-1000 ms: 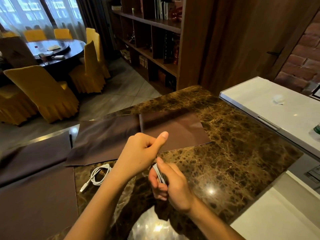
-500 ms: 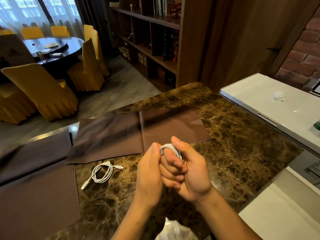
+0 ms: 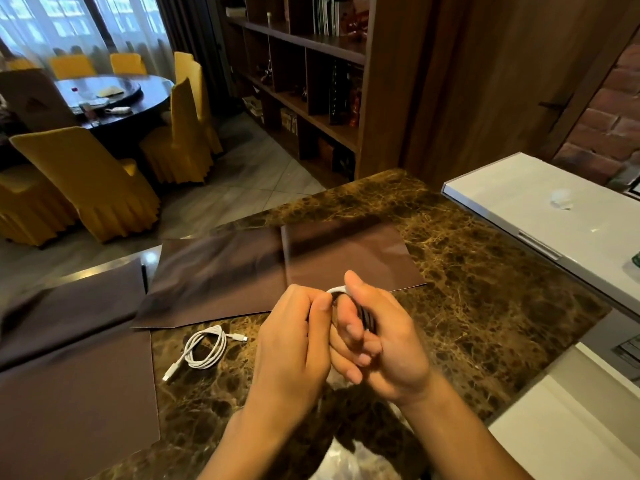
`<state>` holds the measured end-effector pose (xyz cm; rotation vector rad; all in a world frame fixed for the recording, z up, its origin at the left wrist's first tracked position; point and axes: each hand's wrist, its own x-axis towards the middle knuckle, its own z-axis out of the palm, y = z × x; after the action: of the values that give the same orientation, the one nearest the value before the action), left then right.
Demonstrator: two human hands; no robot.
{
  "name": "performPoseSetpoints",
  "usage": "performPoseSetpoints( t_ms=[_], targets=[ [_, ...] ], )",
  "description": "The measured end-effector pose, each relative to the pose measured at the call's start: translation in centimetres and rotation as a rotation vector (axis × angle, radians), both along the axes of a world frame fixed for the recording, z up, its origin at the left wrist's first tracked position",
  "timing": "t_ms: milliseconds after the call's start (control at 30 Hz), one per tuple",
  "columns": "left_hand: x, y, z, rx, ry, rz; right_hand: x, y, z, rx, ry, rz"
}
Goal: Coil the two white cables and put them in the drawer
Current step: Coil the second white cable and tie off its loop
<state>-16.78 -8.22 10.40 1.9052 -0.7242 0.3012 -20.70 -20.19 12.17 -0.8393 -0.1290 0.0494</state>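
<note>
One white cable [image 3: 204,351] lies in a loose coil on the marble counter, left of my hands, with both plugs sticking out. The other white cable [image 3: 336,290] is wound around the fingers of my right hand [image 3: 384,344]; only a short white loop shows at the top between thumb and fingers. My left hand [image 3: 294,344] presses against the right one and pinches the same cable at that loop. Both hands hover just above the counter. No drawer is visible.
Brown placemats [image 3: 277,271] lie on the dark marble counter [image 3: 485,289] behind and left of my hands. A white cabinet top [image 3: 540,209] adjoins on the right. Yellow chairs and a round table stand beyond the counter's far edge.
My hands came together and rose slightly; the cable went from a bundle in the right hand to loops wound around its fingers. The other cable stayed in place.
</note>
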Motion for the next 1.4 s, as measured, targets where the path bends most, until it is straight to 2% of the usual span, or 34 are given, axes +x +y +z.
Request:
performPoseSetpoints(
  t_ms=[100,233,600,733,833,967,1067,1133,1300,1400],
  targets=[
    [0.3,0.5,0.2,0.063,-0.125,0.025,-0.6,-0.6,-0.1,-0.190,0.061,-0.092],
    [1.1,1.0,0.4,0.138,-0.071,0.024,-0.5,-1.9,-1.0,-0.314,0.097,-0.224],
    [2.3,2.3,1.4,0.155,0.054,-0.094,0.8,-3.5,0.2,-0.545,-0.013,0.089],
    [2.6,2.7,1.7,0.250,-0.013,-0.058,1.3,-3.8,0.6,-0.448,0.046,0.225],
    [2.6,2.5,1.8,0.310,-0.053,-0.073,2.1,-3.1,0.7,-0.308,0.142,0.201],
    [2.5,1.6,1.4,0.071,0.085,-0.107,2.6,-0.9,0.7,-0.128,0.237,0.041],
    [2.3,1.2,0.7,-0.076,0.240,-0.108,2.7,0.1,0.4,-0.118,0.251,-0.065],
    [1.9,1.2,0.4,-0.102,0.277,-0.118,2.6,0.5,0.2,-0.133,0.265,-0.105],
    [2.6,2.5,-0.3,-0.059,0.315,-0.129,2.4,0.5,-0.5,-0.208,0.257,-0.191],
    [2.8,4.4,-0.8,0.057,0.209,-0.085,2.5,-0.2,-0.7,-0.208,0.283,-0.245]
  ],
)
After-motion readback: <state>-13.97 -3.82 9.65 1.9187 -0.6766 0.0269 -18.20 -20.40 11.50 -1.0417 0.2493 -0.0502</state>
